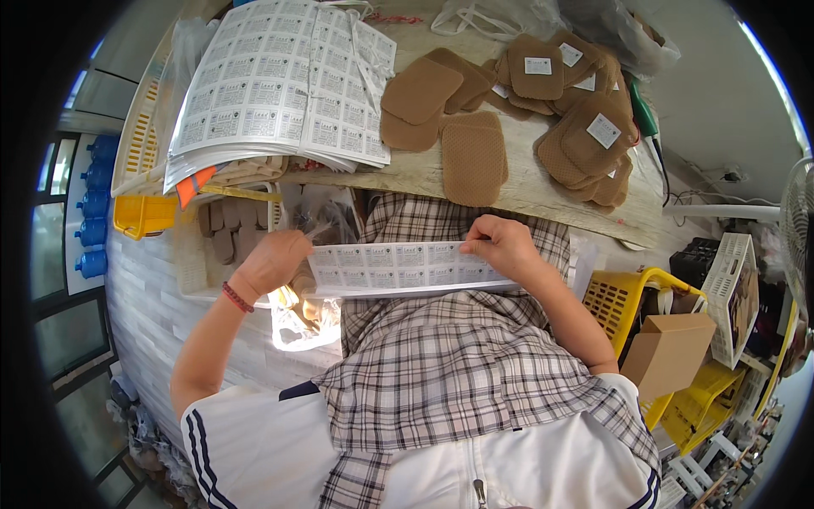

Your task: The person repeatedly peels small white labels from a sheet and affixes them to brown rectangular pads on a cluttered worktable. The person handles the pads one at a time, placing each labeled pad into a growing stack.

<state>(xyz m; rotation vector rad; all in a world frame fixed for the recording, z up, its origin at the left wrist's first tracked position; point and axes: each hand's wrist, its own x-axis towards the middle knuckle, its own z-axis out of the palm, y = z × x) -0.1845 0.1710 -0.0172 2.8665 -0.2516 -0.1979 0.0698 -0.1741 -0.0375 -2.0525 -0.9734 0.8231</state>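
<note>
Stretched across my lap is a long strip of printed white labels (390, 265), held between both hands. My left hand (273, 265) is closed on its left end, a red bracelet at the wrist. At the upper right edge, the fingers of my right hand (507, 248) pinch the strip. Ahead on the table lie brown textured pads (472, 161) with rounded corners, several loosely overlapped. Further right, a heap of similar pads (585, 140) includes several bearing small white labels. A thick stack of printed label sheets (271, 93) covers the table's left part.
The wooden table's front edge (593, 222) runs just beyond my hands. A white basket of brown pieces (199, 276) stands lower left, near a yellow bin (142, 216). To my right are a yellow crate (615, 297), a cardboard box (670, 352) and a fan (797, 220).
</note>
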